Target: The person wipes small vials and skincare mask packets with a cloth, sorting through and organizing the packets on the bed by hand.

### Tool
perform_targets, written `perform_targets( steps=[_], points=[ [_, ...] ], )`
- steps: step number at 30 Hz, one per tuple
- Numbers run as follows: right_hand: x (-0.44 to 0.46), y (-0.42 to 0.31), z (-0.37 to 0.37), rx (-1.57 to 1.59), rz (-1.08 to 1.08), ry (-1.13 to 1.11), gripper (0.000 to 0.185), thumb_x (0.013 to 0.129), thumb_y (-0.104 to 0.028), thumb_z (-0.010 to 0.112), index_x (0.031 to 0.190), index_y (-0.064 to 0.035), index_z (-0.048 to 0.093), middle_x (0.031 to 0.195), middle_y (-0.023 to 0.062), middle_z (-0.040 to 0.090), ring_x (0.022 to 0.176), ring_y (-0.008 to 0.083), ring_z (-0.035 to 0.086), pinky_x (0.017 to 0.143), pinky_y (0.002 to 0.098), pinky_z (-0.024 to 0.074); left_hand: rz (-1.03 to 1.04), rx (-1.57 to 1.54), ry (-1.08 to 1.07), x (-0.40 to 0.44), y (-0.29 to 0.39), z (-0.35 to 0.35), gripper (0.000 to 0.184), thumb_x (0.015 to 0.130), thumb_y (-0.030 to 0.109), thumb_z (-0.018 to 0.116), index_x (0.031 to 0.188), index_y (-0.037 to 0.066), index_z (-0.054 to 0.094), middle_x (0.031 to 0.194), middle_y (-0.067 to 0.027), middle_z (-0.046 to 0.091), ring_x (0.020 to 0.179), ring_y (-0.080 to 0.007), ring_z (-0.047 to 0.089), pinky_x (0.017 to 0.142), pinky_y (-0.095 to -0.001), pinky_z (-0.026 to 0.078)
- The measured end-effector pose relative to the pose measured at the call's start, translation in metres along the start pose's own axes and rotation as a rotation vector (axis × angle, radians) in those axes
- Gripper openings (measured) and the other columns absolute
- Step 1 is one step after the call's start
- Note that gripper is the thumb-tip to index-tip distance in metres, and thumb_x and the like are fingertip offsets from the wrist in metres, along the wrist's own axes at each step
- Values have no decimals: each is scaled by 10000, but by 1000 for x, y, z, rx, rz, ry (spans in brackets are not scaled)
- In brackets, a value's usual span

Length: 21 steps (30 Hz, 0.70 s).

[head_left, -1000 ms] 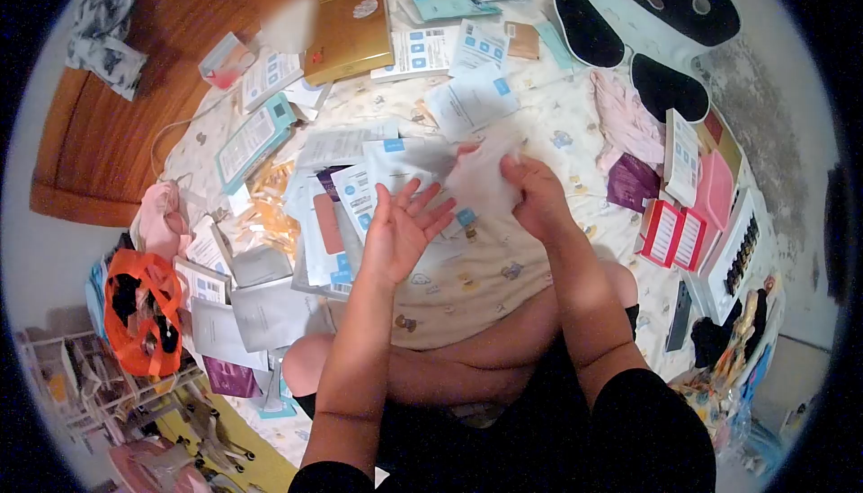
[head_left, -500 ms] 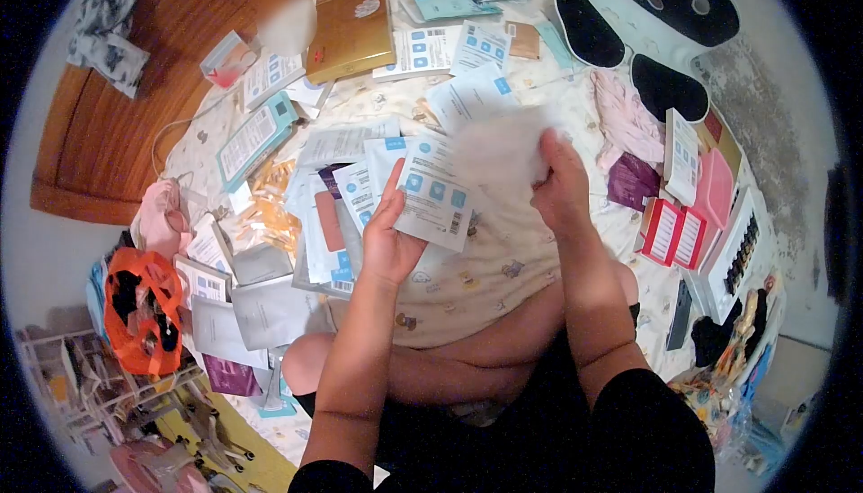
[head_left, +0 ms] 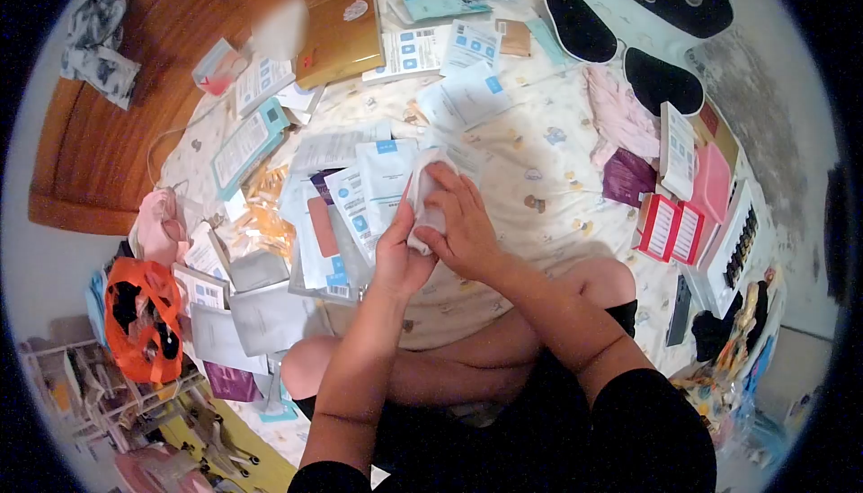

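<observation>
A soft white cloth or tissue (head_left: 420,239) is bunched between my two hands, above the bed. My left hand (head_left: 400,264) is closed from the left side, gripping a white printed packet that the cloth and fingers now mostly hide. Over the top, my right hand (head_left: 463,223) presses the cloth with curled fingers. Just behind my hands lies a white packet with a blue top (head_left: 387,174), beside another packet with blue icons (head_left: 352,210). A grey pouch (head_left: 279,313) lies left of my left forearm.
The patterned bed sheet (head_left: 548,205) bears a gold box (head_left: 342,36), a teal box (head_left: 252,147), orange-wrapped sachets (head_left: 270,214) and a red box (head_left: 658,226). An orange bag (head_left: 144,318) is at the left. Black-and-white pads (head_left: 665,79) are at the far right.
My right hand has moved left, bringing the white cloth onto the packet in my left hand. The packet's printed face, visible before, is now covered.
</observation>
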State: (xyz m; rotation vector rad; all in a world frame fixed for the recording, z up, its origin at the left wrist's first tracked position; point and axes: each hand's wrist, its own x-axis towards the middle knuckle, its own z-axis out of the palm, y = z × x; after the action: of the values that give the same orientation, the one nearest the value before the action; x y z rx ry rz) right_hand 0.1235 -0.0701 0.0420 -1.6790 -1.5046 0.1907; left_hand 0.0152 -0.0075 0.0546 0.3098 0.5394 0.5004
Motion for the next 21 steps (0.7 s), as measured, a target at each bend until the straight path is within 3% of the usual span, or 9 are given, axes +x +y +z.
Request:
perform_targets(
  steps=[2,4,7,10,12,15,17,20,21],
  points=[
    [4,6,0,72,53,-45,493,790,-292,564,1155,-7,397,1328,203,308,1238,367,285,1007,491,196,2,32,-6,-1,0,4,532,891,336,437,1354,132,273,1356,-45,321,1220,-228,327,1013,-401,256],
    [10,18,0,146,106,-94,528,822,-274,533,1229,7,350,1341,218,284,1241,377,277,1015,495,178,-6,0,-195,1,-1,2,578,885,326,443,1378,136,211,1403,-39,241,1265,-221,258,1041,-395,192],
    [12,31,-7,364,256,-97,617,812,-261,515,1307,14,272,1357,208,269,1263,375,238,1019,492,182,-3,34,-266,4,-6,4,600,883,321,443,1387,132,178,1408,-40,238,1275,-223,248,1046,-389,187],
    [8,14,-4,100,174,-59,607,814,-273,510,1307,3,285,1375,187,253,1280,351,221,1030,488,165,23,12,-254,3,-3,1,572,886,330,444,1371,119,224,1393,-43,265,1268,-218,263,1040,-386,203],
    [5,-7,-3,-59,-41,-301,548,842,-276,464,1292,-2,313,1372,174,263,1286,327,224,1028,502,147,14,-10,-138,2,2,-9,556,887,337,444,1357,113,249,1385,-47,277,1267,-213,263,1038,-385,210],
    [-1,-18,0,11,-114,-239,547,825,-268,479,1290,-22,327,1377,144,266,1291,310,221,1023,513,150,-13,-42,8,3,3,-13,508,896,357,419,1333,130,297,1370,-50,302,1261,-223,277,1032,-408,223],
    [1,-12,-3,-38,-99,-244,540,826,-267,479,1287,-27,334,1377,137,267,1291,312,218,1022,515,152,-33,-51,36,1,2,-8,478,904,370,393,1323,151,321,1363,-51,316,1255,-236,292,1030,-432,229],
    [9,5,-3,-99,-15,-172,530,825,-260,480,1282,-30,345,1379,122,267,1292,312,214,1018,522,151,-70,-26,61,0,-2,-2,506,895,330,434,1339,134,291,1364,-59,309,1249,-221,300,1014,-373,263],
    [10,9,-4,-112,62,-94,527,823,-254,481,1281,-30,349,1381,114,266,1293,309,213,1016,527,148,-70,-31,-57,1,-4,-2,517,893,303,440,1353,141,268,1371,-59,302,1248,-227,304,1012,-373,266]
  ],
)
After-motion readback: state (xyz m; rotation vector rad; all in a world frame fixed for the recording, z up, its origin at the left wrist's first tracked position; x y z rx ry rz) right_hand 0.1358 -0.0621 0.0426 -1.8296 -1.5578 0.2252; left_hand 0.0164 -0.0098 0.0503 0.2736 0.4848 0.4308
